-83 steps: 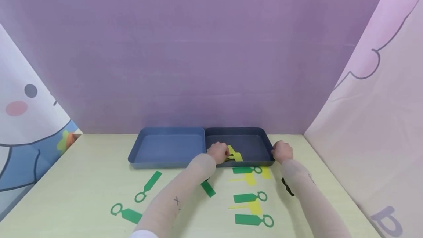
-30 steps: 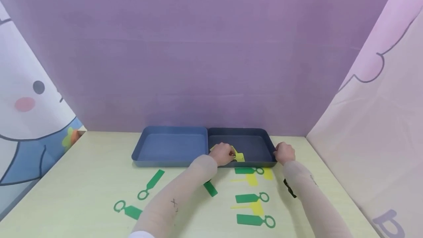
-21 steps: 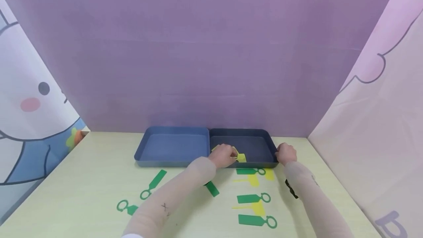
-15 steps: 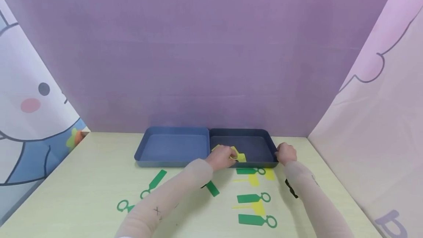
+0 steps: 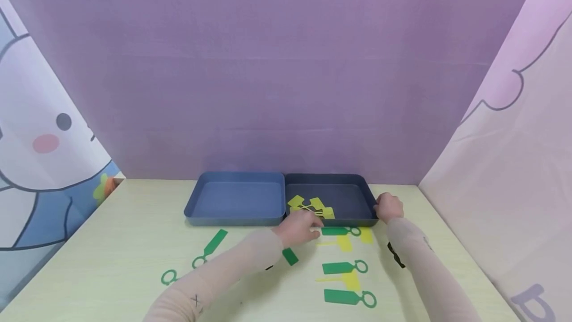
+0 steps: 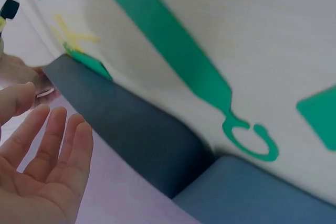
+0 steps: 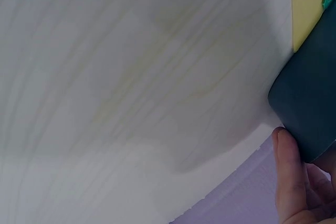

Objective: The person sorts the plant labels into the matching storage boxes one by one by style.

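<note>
My left hand [image 5: 300,227] hovers over the front rim of the dark tray [image 5: 332,222], fingers relaxed and nothing in them. In the left wrist view the same hand [image 6: 50,171] shows spread fingers and a bare palm. Several yellow tags with thin tails [image 5: 316,203] lie in a loose pile in the dark tray's front left corner. At that tray's right end, my right hand [image 5: 389,207] grips the wall; the right wrist view has its fingers [image 7: 290,169] on either side of the wall.
A blue tray [image 5: 239,198] stands against the dark one, on its left. Green ring-ended tags [image 5: 339,296] and yellow tags [image 5: 350,280] are laid out on the table in front of the trays. More green tags [image 5: 215,241] lie on the left, partly behind my left forearm.
My left hand has let go of a yellow tag in the dark tray and drawn back toward me over the front rim, its fingers loosening. The right hand stays on the tray's end.
</note>
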Demonstrator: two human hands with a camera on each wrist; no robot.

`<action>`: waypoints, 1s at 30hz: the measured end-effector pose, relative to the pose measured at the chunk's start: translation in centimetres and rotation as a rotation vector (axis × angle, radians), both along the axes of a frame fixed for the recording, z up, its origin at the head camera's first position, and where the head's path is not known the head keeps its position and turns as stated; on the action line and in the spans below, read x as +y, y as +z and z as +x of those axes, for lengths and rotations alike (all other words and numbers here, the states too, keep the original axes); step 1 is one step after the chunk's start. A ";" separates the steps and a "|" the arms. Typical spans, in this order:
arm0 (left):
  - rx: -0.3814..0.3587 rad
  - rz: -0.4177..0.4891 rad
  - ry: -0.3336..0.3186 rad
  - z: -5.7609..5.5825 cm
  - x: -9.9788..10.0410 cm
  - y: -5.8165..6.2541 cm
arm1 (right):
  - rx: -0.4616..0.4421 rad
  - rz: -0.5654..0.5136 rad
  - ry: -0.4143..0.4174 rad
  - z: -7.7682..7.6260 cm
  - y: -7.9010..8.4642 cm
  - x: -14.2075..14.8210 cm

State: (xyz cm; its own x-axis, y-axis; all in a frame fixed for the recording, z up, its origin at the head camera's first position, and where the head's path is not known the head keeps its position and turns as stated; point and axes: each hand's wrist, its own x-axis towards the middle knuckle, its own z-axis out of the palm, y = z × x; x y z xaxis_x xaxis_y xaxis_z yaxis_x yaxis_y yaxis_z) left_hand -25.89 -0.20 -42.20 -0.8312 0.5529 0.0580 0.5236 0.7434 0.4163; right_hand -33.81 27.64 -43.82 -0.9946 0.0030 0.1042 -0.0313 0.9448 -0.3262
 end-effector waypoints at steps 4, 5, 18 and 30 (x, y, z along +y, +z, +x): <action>0.019 -0.029 -0.025 0.5 0.2 -0.7 | -0.003 -0.010 0.000 -0.1 -0.1 0.1; 0.014 -0.030 -0.028 0.5 0.2 -0.9 | -0.006 -0.012 -0.001 -0.1 -0.2 0.1; 0.155 -0.180 -0.106 0.4 1.8 -3.0 | -0.023 -0.032 -0.004 -0.1 0.1 0.1; 0.205 -0.147 -0.061 -0.3 2.8 -3.3 | -0.032 -0.023 -0.015 -0.4 -0.2 0.2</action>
